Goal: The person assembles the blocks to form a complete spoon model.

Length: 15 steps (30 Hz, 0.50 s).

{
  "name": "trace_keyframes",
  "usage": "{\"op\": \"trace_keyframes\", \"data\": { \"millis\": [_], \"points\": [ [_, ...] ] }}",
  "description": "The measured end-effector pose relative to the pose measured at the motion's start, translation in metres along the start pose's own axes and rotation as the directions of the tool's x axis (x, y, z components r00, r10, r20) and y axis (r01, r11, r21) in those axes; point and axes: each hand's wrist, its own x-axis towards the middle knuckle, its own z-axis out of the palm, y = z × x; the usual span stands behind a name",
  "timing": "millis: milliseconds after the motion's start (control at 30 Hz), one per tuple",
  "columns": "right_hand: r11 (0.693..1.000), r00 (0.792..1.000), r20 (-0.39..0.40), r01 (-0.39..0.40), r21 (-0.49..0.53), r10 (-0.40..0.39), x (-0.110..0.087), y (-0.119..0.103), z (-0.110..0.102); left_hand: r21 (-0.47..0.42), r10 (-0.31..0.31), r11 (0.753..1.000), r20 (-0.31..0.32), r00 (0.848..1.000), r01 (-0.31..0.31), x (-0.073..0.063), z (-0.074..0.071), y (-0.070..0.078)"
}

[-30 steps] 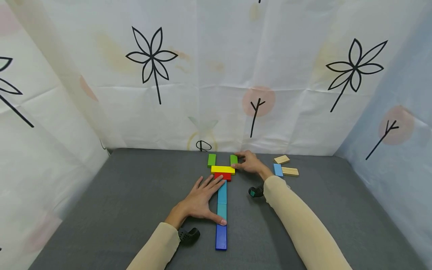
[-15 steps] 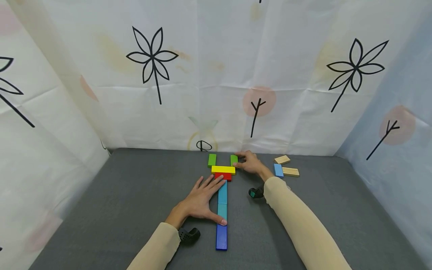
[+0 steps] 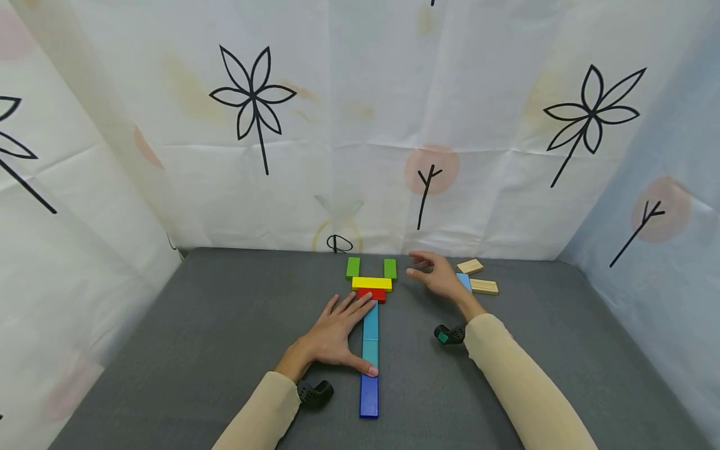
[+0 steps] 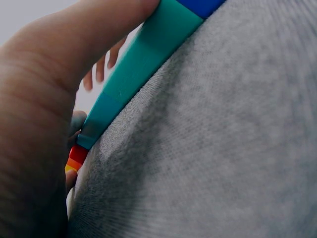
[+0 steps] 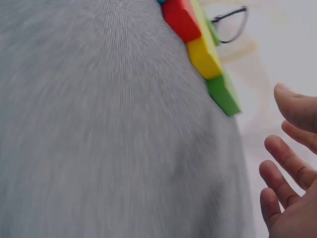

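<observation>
Coloured wooden blocks lie flat in a row: a dark blue block (image 3: 369, 397), a teal block (image 3: 370, 351), a light blue block (image 3: 370, 324), a red block (image 3: 378, 295) and a yellow block (image 3: 372, 284). Two green blocks (image 3: 390, 269) top the row, one at each end of the yellow one. My left hand (image 3: 335, 334) spreads over the row, thumb where teal meets dark blue, fingertips by the red block and covering part of it. To the right of the nearer green block, my right hand (image 3: 439, 275) is apart from it, holding nothing, its fingers loosely bent.
At the back right lie two plain wooden blocks (image 3: 484, 287) and a blue block (image 3: 464, 281), partly behind my right hand. Behind the grey table (image 3: 242, 312) hangs a white printed cloth (image 3: 360, 125), with more cloth along both sides.
My right hand has let go of the right green block and moved away to the right, now overlapping the blue block in view. The left hand stays where it was.
</observation>
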Motion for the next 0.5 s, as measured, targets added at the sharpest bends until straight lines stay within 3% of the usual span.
{"op": "trace_keyframes", "data": {
  "millis": [167, 367, 500],
  "points": [
    [0.998, 0.992, -0.115, 0.051, -0.021, -0.053, -0.029, 0.012, -0.026, -0.006, -0.001, 1.0, -0.002, 1.0, 0.001, -0.001, 0.0, 0.001],
    [0.997, 0.961, -0.274, -0.062, -0.047, 0.046, -0.068, 0.027, -0.055, -0.007, 0.003, 1.0, -0.005, 1.0, -0.003, -0.001, 0.0, 0.0],
    [0.992, 0.938, -0.326, -0.128, -0.015, 0.116, -0.089, 0.04, -0.068, -0.002, 0.005, 1.0, -0.009, 1.0, -0.005, -0.001, 0.001, 0.0]
  ]
}}
